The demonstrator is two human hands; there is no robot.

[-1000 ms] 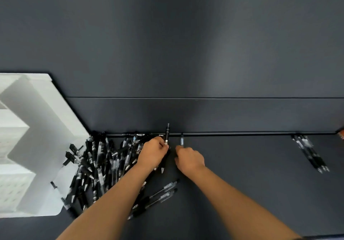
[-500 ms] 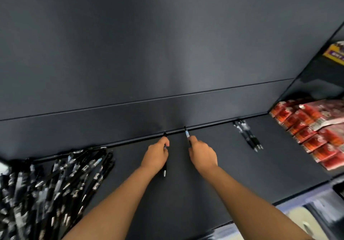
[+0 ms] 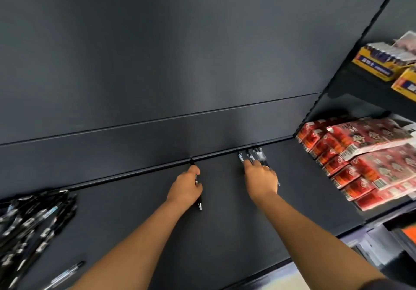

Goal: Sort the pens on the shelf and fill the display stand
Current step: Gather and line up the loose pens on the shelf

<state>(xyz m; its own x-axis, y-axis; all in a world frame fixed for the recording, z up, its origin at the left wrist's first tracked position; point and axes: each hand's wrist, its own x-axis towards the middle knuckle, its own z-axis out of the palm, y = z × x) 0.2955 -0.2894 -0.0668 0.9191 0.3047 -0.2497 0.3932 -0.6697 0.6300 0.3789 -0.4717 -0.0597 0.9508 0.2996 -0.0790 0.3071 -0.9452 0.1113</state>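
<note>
On the dark shelf [image 3: 225, 240], my left hand [image 3: 185, 189] grips a black pen [image 3: 199, 199] with its silver tip pointing toward me, near the shelf's back rail. My right hand [image 3: 261, 180] lies over a small row of black pens [image 3: 255, 154] at the back right. Its index finger runs along the leftmost pen [image 3: 240, 156], which it holds. A big heap of black pens [image 3: 33, 222] lies at the far left. The white display stand is out of view.
A loose pen [image 3: 67, 274] lies near the front left edge. Red snack packets [image 3: 371, 154] are stacked on the neighbouring shelf to the right, with yellow boxes [image 3: 382, 64] on the shelf above them. A dark back panel [image 3: 180, 64] rises behind.
The view swung right, so the stand left the frame and the heap slid to the left edge. Both hands carried their pens rightward, and my right hand reached the small row.
</note>
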